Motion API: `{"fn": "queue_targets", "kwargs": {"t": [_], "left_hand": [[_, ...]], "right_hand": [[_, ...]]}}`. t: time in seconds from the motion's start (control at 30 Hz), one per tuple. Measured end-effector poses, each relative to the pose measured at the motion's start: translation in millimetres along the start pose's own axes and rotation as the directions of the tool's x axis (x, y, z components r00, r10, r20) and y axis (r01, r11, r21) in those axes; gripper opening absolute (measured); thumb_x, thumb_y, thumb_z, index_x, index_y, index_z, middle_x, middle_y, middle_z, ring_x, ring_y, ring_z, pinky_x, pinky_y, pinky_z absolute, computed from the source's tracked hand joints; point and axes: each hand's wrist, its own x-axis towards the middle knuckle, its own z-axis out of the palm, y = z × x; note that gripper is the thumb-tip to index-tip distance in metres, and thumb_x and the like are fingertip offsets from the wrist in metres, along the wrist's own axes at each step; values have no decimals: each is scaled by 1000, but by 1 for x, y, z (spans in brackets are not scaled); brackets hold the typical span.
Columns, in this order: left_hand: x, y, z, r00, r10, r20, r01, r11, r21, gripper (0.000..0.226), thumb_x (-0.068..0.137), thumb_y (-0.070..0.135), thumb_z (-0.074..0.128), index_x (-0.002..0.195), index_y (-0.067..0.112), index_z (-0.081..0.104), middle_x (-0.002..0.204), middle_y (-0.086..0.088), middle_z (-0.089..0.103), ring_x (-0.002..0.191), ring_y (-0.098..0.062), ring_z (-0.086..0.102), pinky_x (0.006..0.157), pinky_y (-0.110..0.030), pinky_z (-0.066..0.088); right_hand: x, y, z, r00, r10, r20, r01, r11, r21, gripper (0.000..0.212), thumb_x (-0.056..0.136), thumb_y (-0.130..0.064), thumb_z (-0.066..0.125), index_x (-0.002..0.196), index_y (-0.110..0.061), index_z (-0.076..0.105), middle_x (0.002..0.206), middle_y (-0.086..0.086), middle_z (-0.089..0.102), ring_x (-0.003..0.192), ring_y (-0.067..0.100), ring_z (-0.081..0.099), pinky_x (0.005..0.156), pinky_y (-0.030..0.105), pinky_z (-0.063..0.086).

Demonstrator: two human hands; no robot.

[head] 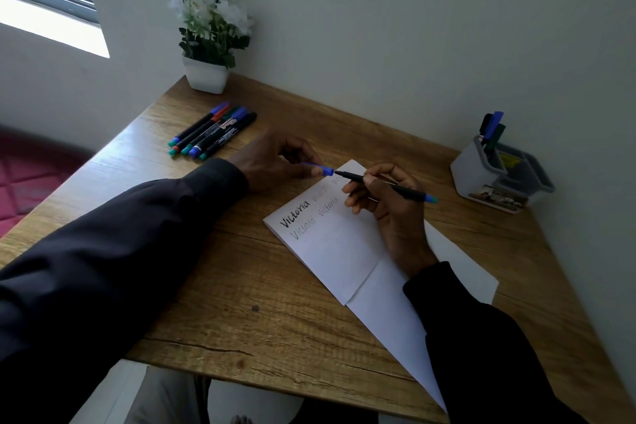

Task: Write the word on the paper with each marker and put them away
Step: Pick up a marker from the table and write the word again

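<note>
A white folded paper (330,251) lies on the wooden table (213,286), with "Victoria" written on it several times. My right hand (385,206) grips a thin black marker (406,192) with a blue end, its tip pointing left above the paper's top edge. My left hand (275,158) pinches the marker's blue cap (321,169), which sits right at the tip; whether cap and tip touch is unclear. Several capped markers (213,130) lie in a row at the back left.
A grey holder (495,179) at the back right holds a few markers (492,129). A white pot of white flowers (206,74) stands in the back left corner by the wall. The table's front edge runs close to my body.
</note>
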Motion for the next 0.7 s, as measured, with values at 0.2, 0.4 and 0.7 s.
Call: {"fn": "queue_targets", "kwargs": {"t": [0.2, 0.4, 0.7], "left_hand": [[-1, 2, 1, 999, 16, -29, -17, 1000, -12, 6, 88, 29, 68, 92, 33, 69, 97, 14, 69, 92, -1, 61, 71, -10, 46], [-3, 9, 4, 990, 69, -121, -75, 996, -40, 9, 87, 25, 70, 90, 33, 69, 94, 9, 71, 87, -1, 64, 73, -11, 50], [-9, 25, 9, 979, 83, -186, -94, 994, -51, 11, 86, 20, 72, 90, 30, 70, 87, 12, 70, 82, 1, 65, 68, -8, 50]], "right_hand": [[3, -1, -1, 997, -74, 8, 75, 992, -99, 9, 99, -6, 60, 97, 2, 65, 89, 20, 75, 73, 35, 73, 63, 36, 61], [4, -15, -5, 994, -111, -11, 109, 990, -90, 11, 96, -7, 64, 98, 3, 68, 86, 20, 75, 69, 33, 72, 60, 33, 60], [0, -35, -11, 998, -60, 11, 61, 996, -58, 12, 95, -7, 64, 96, 4, 67, 85, 20, 74, 68, 31, 71, 60, 31, 59]]}}
